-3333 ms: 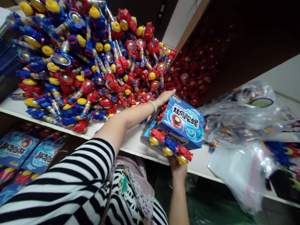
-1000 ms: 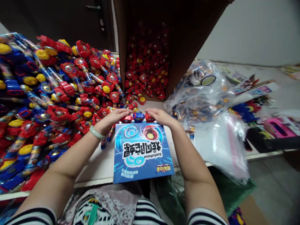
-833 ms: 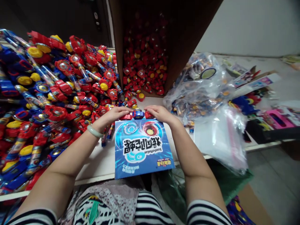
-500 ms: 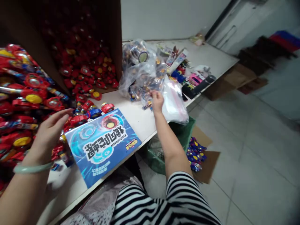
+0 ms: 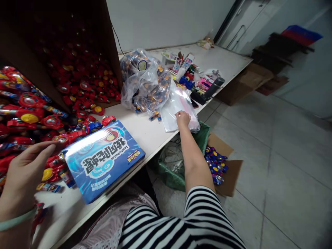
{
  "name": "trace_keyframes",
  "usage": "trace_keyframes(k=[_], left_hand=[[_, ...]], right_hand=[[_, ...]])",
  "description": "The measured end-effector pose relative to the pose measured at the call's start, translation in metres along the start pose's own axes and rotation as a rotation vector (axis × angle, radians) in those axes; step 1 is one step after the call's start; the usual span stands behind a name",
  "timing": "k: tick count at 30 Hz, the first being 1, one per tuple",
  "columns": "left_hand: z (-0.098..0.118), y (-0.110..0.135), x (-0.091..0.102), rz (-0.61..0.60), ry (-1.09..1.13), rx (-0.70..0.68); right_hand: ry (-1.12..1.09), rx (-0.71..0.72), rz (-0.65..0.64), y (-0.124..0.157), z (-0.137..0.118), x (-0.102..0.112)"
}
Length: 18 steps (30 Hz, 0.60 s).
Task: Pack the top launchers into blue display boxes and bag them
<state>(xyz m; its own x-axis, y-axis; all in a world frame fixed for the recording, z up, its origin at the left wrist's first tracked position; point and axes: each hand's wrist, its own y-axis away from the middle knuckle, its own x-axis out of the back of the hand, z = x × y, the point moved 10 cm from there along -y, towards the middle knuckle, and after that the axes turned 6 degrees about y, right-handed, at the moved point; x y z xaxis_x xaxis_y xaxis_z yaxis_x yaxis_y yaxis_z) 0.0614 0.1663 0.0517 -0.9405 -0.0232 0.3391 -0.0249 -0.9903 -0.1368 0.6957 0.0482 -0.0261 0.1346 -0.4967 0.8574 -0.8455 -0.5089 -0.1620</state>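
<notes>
left hand (image 5: 25, 174) unclosed beside blue box (image 5: 105, 159), right hand (image 5: 183, 119), grip unclear, at clear bags (image 5: 178, 103)

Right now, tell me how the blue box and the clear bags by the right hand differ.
The blue box is a block with straight edges, while the clear bags lie flat and look limp. The blue box is opaque with bold lettering; the clear bags are see-through, with a pinkish strip. The left hand is beside the blue box, the right hand at the clear bags. Both rest on the white table.
</notes>
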Motion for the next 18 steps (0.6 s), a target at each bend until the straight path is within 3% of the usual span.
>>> trace_keyframes(k=[3,7,12,15,18], left_hand=[[0.001,0.003,0.002,0.015,0.029,0.077],[0.019,0.003,0.005,0.056,-0.003,-0.021],[0.031,0.006,0.004,-0.012,-0.002,-0.076],[0.066,0.009,0.008,0.015,0.055,-0.222],[0.135,0.019,0.007,0.068,0.191,-0.561]], right_hand=[[-0.14,0.032,-0.011,0.013,-0.035,-0.009],[-0.311,0.074,0.031,0.036,-0.092,-0.018],[-0.494,0.172,0.127,0.071,-0.164,0.01],[-0.585,0.55,-0.003,0.128,-0.249,0.029],[-0.343,1.095,-0.415,0.249,-0.338,0.009]])
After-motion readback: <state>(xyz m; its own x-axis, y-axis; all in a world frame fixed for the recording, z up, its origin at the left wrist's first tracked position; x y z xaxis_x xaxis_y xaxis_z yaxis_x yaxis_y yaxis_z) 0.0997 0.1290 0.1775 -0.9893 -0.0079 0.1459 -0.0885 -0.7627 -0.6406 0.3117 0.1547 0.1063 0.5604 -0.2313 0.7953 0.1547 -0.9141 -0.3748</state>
